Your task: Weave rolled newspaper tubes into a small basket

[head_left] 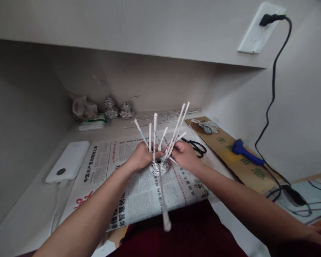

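Observation:
Between my two hands stands a small round woven basket of rolled newspaper (158, 169), with several white paper tubes (155, 134) sticking up from its rim. One longer paper tube (163, 203) points down toward my body. My left hand (144, 155) is closed around the basket's left side, thumb laid across the tubes at the rim. On the right, my right hand (183, 153) pinches paper tubes (176, 130) near the rim. Black-handled scissors (198, 147) lie just behind my right hand, their blades partly hidden.
Newspaper (139, 200) covers the tabletop. A white power bank (68, 162) with a cable lies left. Behind are two finished woven gourds (126, 111), a plastic bag (84, 107) and loose paper rods (166, 116). A blue glue gun (246, 152) rests on cardboard (224, 157) at right.

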